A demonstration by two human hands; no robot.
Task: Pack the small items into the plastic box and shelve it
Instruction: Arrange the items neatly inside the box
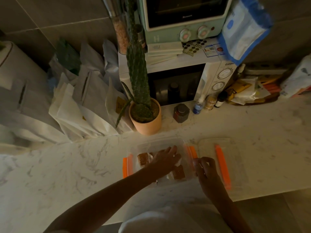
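Dim light, marble counter (252, 132). The plastic box (183, 145), clear with orange side clips, sits open at the counter's near edge. Its lid (208, 145) lies flat just to the right of the box, top off and apart from it. A potted cactus (145, 118) stands directly behind the box.

The small items (143, 159), brown wrapped packets, are already inside the box. We see one toward its left wall and another at its near right corner. How many there are in all we cannot tell, as the arm covers the middle.

The left hand (165, 158) reaches into the box, fingers straight and slightly spread, lying flat on the packets. The right hand (206, 168) is at the box's right wall, its fingers curled onto the rim and clip there. It appears to grip and steady the box, though the gloom blurs the contact.

We judge packing to be in its last stage, with the contents being pressed level. Next comes the lid, which must be lifted across from the right, squared on the rim, and both orange clips snapped down. Shelving is not yet begun.
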